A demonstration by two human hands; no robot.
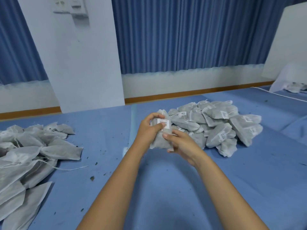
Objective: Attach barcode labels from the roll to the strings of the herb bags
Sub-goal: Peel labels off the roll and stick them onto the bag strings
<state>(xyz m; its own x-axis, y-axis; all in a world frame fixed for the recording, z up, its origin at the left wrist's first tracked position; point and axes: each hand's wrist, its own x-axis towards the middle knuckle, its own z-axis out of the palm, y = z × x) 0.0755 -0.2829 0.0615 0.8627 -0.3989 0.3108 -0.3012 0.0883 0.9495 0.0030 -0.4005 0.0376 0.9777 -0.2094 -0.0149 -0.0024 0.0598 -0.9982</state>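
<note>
Work surface: blue table (166, 188), carrying two heaps set well apart, judged so that finished and unfinished stock cannot mix
Left heap: unlabelled bags (29, 151) lying loose with strings trailing, near the left arm; judged the supply
Right heap: labelled bags (216, 127) piled beyond the hands, white barcode tags showing; judged the finished lot
Bag in work: herb bag (159, 141) held upright above the table between the heaps, just in front of the right one
Right hand: right hand (181, 143) has fingers wrapped round the bag's lower body, judged to brace it against the thumb's pressure
Left hand: left hand (149, 128) has fingers curled round the bag's neck, thumb pressing on the label
Label: barcode label (166, 122) high on the bag, partly under the left thumb; whether it catches the string cannot be told
Roll: not made out in view
</note>
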